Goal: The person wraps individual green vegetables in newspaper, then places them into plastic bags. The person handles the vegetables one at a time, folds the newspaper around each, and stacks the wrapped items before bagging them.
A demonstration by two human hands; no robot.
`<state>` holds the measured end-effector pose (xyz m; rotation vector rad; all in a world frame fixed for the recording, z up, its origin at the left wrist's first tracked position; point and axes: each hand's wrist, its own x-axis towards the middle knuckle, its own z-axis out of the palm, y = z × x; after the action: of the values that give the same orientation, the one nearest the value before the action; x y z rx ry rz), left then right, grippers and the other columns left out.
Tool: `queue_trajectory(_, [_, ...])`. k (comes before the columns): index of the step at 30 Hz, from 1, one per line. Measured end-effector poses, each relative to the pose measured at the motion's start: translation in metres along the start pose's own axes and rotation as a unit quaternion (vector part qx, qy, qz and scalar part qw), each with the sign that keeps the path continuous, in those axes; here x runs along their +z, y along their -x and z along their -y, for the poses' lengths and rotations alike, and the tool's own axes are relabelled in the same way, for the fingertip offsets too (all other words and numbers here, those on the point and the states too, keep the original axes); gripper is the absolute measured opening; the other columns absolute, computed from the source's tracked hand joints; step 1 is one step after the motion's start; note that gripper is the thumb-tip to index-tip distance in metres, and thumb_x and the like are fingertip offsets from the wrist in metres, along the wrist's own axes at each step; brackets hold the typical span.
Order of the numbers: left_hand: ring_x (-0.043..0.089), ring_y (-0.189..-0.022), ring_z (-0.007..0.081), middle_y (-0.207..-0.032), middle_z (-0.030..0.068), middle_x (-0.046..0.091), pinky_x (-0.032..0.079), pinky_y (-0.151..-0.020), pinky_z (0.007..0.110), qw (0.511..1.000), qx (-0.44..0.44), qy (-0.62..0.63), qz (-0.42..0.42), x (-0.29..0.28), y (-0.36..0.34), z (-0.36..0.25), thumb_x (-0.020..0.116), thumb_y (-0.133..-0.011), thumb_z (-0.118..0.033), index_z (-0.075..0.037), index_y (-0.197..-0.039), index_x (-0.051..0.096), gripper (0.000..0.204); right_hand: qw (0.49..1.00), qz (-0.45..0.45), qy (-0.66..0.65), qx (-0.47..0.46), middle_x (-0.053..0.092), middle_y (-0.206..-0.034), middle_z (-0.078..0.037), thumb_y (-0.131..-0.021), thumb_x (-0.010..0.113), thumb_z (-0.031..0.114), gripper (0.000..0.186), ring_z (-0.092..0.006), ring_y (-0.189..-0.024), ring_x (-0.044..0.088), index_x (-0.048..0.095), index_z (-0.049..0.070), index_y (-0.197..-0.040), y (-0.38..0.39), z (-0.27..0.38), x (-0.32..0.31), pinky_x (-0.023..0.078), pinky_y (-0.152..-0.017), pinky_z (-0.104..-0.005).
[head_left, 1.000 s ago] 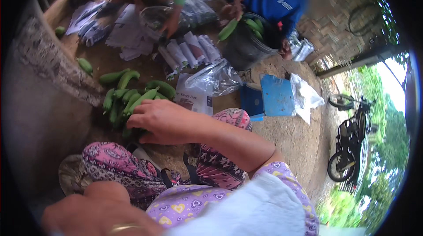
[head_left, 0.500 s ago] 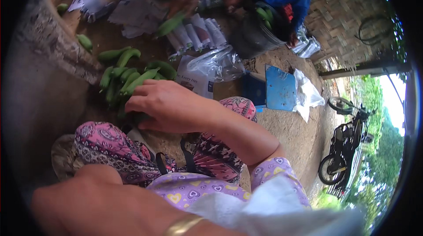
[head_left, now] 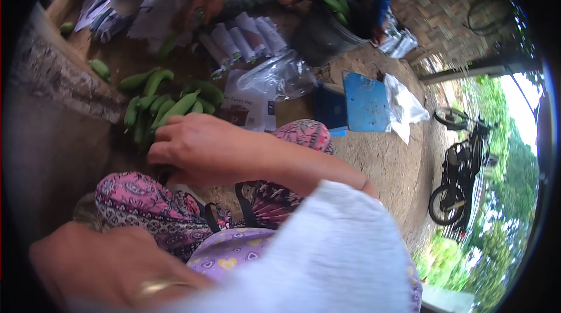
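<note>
The right hand (head_left: 193, 144) is being held at green fruits (head_left: 179, 106), seemingly heaped near for reach; its grip can't be told; nor the left hand's (head_left: 108, 260).

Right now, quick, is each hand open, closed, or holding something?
Left hand: can't tell, blurred, fingers out of sight.
Right hand: fingers curled by green produce; grip hidden.

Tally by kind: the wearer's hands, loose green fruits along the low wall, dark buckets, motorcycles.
Left hand and right hand: 2
Loose green fruits along the low wall: 2
Dark bucket: 1
Motorcycle: 1
Total: 6, leaving out the piled green fruits, too overlapped to count.
</note>
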<state>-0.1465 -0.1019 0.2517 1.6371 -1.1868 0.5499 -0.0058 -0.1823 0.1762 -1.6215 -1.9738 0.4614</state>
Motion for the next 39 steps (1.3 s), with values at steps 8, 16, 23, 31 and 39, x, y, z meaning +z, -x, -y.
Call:
queue_trajectory(8, [0.064, -0.072, 0.0234, -0.091, 0.0122, 0.065, 0.049, -0.062, 0.033, 0.999, -0.024, -0.027, -0.003, -0.026, 0.016, -0.022, 0.073, -0.069, -0.011, -0.004, -0.095, 0.068, 0.027, 1.000, -0.019, -0.018, -0.012, 0.062, -0.096, -0.011, -0.073, 0.077, 0.018, 0.039, -0.0310, -0.098, 0.059, 0.063, 0.005, -0.106, -0.003, -0.014, 0.010, 0.049, -0.084, -0.0424])
queue_trajectory(16, [0.064, -0.071, 0.0231, -0.089, 0.0114, 0.065, 0.049, -0.061, 0.033, 0.998, -0.039, -0.035, 0.018, 0.002, -0.005, 0.007, 0.072, -0.068, -0.011, -0.004, -0.094, 0.068, 0.027, 1.000, 0.007, -0.019, -0.016, 0.061, -0.095, -0.009, -0.075, 0.076, 0.023, 0.038, -0.0292, -0.098, 0.057, 0.063, 0.006, -0.106, -0.005, -0.009, 0.004, 0.048, -0.084, -0.0423])
queue_trajectory(23, [0.064, -0.069, 0.0228, -0.088, 0.0108, 0.065, 0.049, -0.060, 0.033, 0.997, -0.037, -0.058, 0.016, -0.030, 0.002, -0.017, 0.072, -0.067, -0.010, -0.004, -0.092, 0.068, 0.027, 0.998, -0.059, -0.023, -0.021, 0.062, -0.092, -0.010, -0.070, 0.076, 0.019, 0.035, -0.0308, -0.094, 0.060, 0.065, 0.005, -0.100, 0.006, -0.014, -0.002, 0.050, -0.080, -0.0419])
queue_trajectory(31, [0.063, -0.068, 0.0225, -0.086, 0.0100, 0.066, 0.048, -0.058, 0.033, 0.991, -0.054, -0.121, 0.032, -0.018, -0.024, -0.021, 0.072, -0.066, -0.010, -0.004, -0.091, 0.067, 0.026, 0.999, -0.012, -0.027, -0.014, 0.061, -0.095, -0.011, -0.072, 0.076, 0.020, 0.036, -0.0311, -0.097, 0.059, 0.063, 0.005, -0.102, 0.002, -0.015, -0.008, 0.049, -0.081, -0.0434])
queue_trajectory(39, [0.063, -0.066, 0.0221, -0.085, 0.0093, 0.066, 0.048, -0.057, 0.033, 0.941, -0.167, -0.292, -0.024, -0.045, -0.074, -0.056, 0.072, -0.065, -0.010, -0.004, -0.090, 0.067, 0.026, 0.999, -0.004, -0.033, -0.023, 0.062, -0.102, -0.013, -0.078, 0.073, 0.020, 0.038, -0.0315, -0.103, 0.059, 0.062, 0.004, -0.111, 0.013, -0.030, 0.004, 0.048, -0.087, -0.0426])
